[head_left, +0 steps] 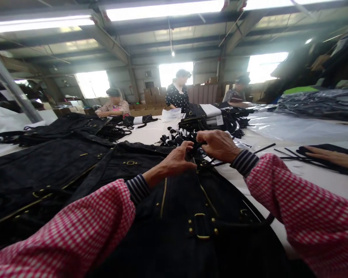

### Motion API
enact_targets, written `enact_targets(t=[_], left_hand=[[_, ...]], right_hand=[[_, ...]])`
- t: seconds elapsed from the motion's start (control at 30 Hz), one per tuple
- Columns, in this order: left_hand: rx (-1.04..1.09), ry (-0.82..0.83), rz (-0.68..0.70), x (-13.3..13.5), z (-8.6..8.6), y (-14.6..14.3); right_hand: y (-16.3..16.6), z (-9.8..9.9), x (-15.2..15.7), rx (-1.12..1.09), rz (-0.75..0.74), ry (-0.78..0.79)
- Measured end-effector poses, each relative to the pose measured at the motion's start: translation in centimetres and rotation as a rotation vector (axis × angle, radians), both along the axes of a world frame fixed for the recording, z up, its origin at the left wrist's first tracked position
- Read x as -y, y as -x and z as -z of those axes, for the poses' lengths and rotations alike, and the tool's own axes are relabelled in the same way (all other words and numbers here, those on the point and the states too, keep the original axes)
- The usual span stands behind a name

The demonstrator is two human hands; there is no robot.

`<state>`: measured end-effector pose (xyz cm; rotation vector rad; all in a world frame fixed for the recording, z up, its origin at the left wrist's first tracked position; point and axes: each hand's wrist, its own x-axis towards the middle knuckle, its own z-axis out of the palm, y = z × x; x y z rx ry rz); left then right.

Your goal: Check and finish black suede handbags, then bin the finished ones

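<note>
A black bag (179,231) with gold zips and a gold buckle lies in front of me, its rolled handle running off to the right. At its far end my left hand (172,164) curls thumb and fingers round dark material of the bag; the exact part is hard to make out. Just right of it, my right hand (219,146) is closed in a fist on a thin black strap (201,144). The two hands almost meet. Beyond them sits a jumble of black straps with white wrappings (174,137).
More black bags (46,154) are heaped on the left. A stack with white paper bands (211,116) stands ahead on the white table (266,131). Another person's hand (333,157) rests on black pieces at right. Plastic-wrapped goods (319,102) lie behind. Several people work across the table.
</note>
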<state>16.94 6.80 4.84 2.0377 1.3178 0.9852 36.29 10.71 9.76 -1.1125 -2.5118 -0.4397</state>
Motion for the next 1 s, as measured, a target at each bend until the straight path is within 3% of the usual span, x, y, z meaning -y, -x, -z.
enact_targets(t=[0.13, 0.23, 0.33, 0.47, 0.6, 0.73, 0.8, 0.87, 1.0], left_hand=[[0.277, 0.067, -0.162, -1.2, -0.9, 0.5], [0.397, 0.114, -0.319, -0.4, -1.4, 2.5], [0.516, 0.115, -0.467, 0.9, -0.8, 4.7], [0.675, 0.107, -0.615, 1.6, 0.8, 5.9], [0.806, 0.166, -0.684, 1.0, 1.2, 5.2], [0.890, 0.222, -0.734, 0.3, -0.1, 4.8], [0.933, 0.207, -0.754, 0.3, -1.3, 5.6], [0.982, 0.172, -0.768, 0.7, -2.6, 7.3], [0.960, 0.100, -0.800, 3.1, -4.3, 12.1]], right_hand=[[2.5, -2.9, 1.3, 0.011, -0.124, -0.426], [2.8, -4.1, 1.6, -0.016, -0.080, -0.467], [1.0, -3.3, 1.2, 0.057, 0.034, -0.195], [-4.0, 0.5, 1.4, 0.153, 0.005, 0.335], [-8.8, 3.3, 3.8, -0.124, -0.112, 0.816], [-11.3, 3.3, 6.8, -0.310, -0.268, 1.269], [-11.7, 3.2, 7.6, -0.332, -0.285, 1.386], [-11.9, 3.4, 7.9, -0.357, -0.286, 1.405], [-11.8, 5.1, 7.3, -0.451, -0.265, 1.172]])
